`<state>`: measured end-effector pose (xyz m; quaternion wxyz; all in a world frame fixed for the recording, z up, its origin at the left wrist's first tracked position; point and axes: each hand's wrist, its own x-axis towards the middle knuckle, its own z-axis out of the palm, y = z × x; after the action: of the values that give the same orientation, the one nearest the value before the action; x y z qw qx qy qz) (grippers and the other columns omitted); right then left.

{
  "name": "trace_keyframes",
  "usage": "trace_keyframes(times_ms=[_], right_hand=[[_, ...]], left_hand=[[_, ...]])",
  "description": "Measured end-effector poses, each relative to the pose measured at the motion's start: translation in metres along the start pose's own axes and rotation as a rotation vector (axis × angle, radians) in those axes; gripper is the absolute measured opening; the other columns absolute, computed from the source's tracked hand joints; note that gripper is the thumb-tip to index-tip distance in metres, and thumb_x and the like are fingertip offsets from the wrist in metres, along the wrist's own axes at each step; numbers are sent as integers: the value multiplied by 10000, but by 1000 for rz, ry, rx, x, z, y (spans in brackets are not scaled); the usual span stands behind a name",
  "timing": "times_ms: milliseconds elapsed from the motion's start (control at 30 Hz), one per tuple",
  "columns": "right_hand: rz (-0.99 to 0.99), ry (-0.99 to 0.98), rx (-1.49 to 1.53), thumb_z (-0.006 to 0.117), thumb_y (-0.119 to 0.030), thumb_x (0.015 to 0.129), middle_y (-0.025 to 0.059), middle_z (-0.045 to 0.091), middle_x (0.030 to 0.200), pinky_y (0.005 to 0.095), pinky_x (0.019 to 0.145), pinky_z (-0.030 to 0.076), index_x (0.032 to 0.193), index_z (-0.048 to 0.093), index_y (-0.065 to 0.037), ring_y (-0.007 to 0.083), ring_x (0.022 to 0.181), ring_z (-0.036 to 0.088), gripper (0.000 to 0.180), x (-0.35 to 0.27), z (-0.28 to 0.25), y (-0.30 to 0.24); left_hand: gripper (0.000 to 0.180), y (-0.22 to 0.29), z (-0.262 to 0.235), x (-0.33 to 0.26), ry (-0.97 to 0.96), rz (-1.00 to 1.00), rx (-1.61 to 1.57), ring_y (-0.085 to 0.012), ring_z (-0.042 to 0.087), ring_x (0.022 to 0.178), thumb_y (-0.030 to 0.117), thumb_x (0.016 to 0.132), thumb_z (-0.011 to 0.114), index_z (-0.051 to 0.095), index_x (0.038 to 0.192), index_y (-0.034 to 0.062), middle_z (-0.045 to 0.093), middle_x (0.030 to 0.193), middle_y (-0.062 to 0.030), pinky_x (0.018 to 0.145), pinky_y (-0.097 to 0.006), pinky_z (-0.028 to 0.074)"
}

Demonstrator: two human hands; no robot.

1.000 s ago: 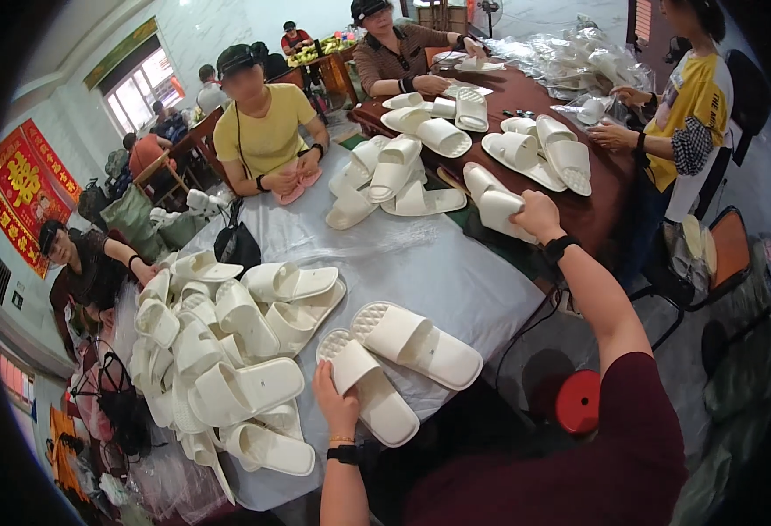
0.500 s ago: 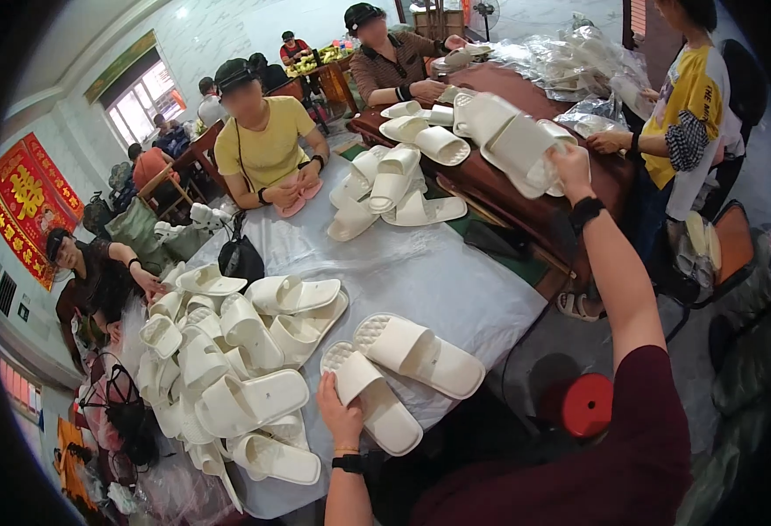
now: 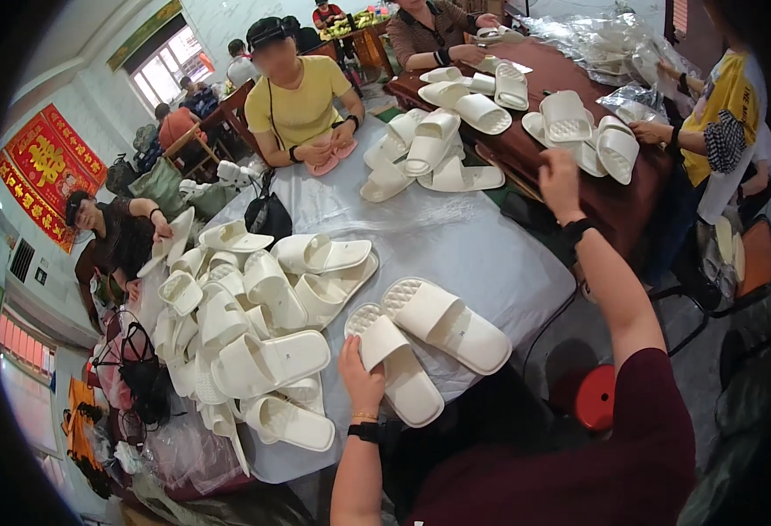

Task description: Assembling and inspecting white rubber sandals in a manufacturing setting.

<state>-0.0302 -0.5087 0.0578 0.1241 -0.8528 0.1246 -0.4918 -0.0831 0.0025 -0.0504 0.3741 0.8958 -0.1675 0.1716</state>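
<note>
My left hand (image 3: 362,381) is closed on the edge of a cream slide slipper (image 3: 407,386) near the front edge of the grey-covered table. Against its right side lies a matching slipper (image 3: 468,337), toe toward me. My right hand (image 3: 561,184) is stretched out over the table's far right side with nothing visible in it, fingers partly bent. Just beyond it, several cream slippers (image 3: 568,118) rest on the brown-covered table. To the left of my left hand is a large heap of cream slippers (image 3: 267,364).
A smaller pile of slippers (image 3: 433,145) sits farther back on the grey-covered table (image 3: 442,237). Across it, a person in yellow (image 3: 298,110) handles pink slippers (image 3: 326,153). Clear plastic bags (image 3: 591,48) cover the far brown table. A red stool (image 3: 596,396) stands at lower right.
My right hand has let go of the slippers it held, which now lie on the brown-covered table, and has drawn back. A person at far left has lifted a slipper from the heap.
</note>
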Motion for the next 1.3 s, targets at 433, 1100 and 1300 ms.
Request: trace_keyframes(times_ms=[433, 1100, 1300], right_hand=[[-187, -616, 36, 593, -64, 765, 123, 582, 1028, 418, 815, 502, 938, 622, -70, 315, 1000, 570, 176, -85, 102, -120], [-89, -998, 566, 589, -96, 776, 129, 624, 707, 358, 622, 469, 779, 600, -4, 227, 672, 599, 93, -105, 52, -150], [116, -999, 689, 593, -70, 804, 103, 604, 678, 325, 590, 457, 800, 593, 3, 189, 621, 568, 74, -103, 17, -149]], left_hand=[[596, -5, 6, -2, 29, 11, -13, -375, 440, 1225, 40, 693, 673, 492, 1260, 16, 489, 1322, -196, 1058, -444, 319], [632, -5, 7, -4, 52, 51, -20, -374, 422, 1228, 24, 672, 674, 480, 1273, 22, 470, 1333, -178, 1052, -440, 328], [598, 19, -7, 6, -45, 93, 18, -383, 402, 1252, 158, 760, 687, 473, 1301, 21, 451, 1361, -188, 1060, -458, 312]])
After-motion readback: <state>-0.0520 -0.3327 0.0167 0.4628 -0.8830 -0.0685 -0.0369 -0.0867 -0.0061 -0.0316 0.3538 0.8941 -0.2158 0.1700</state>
